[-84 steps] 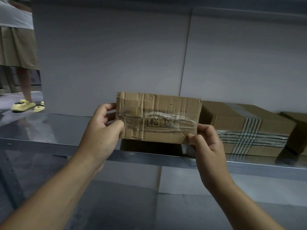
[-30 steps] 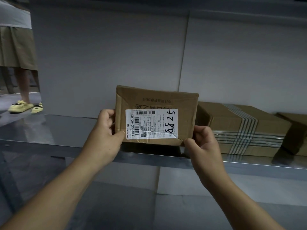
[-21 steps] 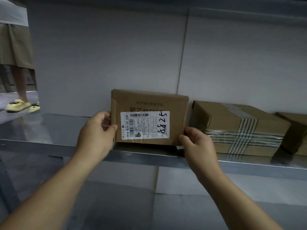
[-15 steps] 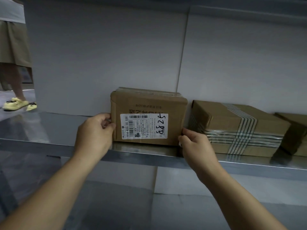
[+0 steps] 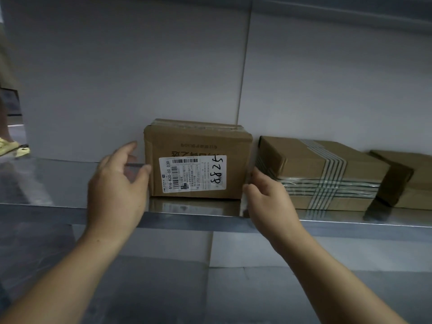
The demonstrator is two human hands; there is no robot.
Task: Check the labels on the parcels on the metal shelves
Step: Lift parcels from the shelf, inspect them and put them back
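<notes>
Shelf (image 5: 58, 183): rightmost parcel (image 5: 418, 174) cut off

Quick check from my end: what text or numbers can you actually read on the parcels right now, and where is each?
"516-K20-00 030": printed sideways on the white label of the box.
"5288": handwritten sideways in black marker on the label's right end.
Barcodes and fine print on the label: too small to read.
Upside-down print on the box above the label: unreadable.
Taped box: no text visible.
</notes>
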